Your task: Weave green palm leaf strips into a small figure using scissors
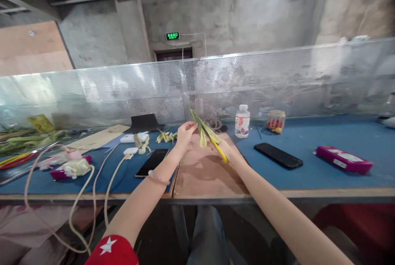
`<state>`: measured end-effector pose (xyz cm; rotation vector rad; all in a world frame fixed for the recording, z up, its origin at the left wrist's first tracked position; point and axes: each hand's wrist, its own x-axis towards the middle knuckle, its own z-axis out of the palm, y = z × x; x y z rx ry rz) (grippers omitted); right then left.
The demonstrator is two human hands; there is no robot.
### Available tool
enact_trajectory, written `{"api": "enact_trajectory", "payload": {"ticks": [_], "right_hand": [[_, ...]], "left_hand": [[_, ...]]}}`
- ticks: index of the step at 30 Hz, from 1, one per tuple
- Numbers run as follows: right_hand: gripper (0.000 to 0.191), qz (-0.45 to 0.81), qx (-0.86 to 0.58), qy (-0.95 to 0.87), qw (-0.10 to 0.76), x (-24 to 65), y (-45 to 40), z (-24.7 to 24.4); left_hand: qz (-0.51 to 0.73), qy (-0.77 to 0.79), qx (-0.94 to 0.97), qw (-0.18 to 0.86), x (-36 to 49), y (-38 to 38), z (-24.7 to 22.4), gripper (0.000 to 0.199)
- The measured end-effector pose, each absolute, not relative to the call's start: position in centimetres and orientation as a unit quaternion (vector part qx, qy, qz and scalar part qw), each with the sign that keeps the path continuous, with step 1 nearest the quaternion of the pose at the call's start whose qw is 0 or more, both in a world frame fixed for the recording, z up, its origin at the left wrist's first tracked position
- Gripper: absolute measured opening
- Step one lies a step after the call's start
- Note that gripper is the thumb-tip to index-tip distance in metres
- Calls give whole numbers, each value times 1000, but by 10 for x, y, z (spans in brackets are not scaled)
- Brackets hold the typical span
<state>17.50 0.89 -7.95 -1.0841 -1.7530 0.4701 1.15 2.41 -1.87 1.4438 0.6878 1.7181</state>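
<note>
Above a brown board (205, 174) at a blue table (311, 133), we pinch the green leaves (202, 129) with the fingertips of our left hand (186, 134), while our right hand (222, 149) closes on a yellow tool (219, 151) at their lower end, its fingertips partly hidden. A black phone (152, 163) lies left of the board; a bottle (242, 122) and jar (275, 122) stand to its right, near the mesh screen (216, 88).

Workshop-like room: bare concrete walls (262, 14), EXIT sign (172, 36), long blue worktable (277, 182).
</note>
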Motion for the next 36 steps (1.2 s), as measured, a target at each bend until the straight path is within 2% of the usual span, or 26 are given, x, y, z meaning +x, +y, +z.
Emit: {"api": "enact_trajectory", "payload": {"ticks": [8,13,21,36], "right_hand": [[25,190,-444,-724,493,176,14,-80],[20,180,-446,-728,489,178,14,-79],[17,171,-432,-748,474,181,14,-74],[16,171,-448,-739,473,179,14,-73]], "left_hand": [[675,268,563,394,12,22,-18,21],[674,275,564,389,12,24,-19,21],[658,295,577,382,13,23,-19,7],[616,340,633,323,17,22,-19,21]]}}
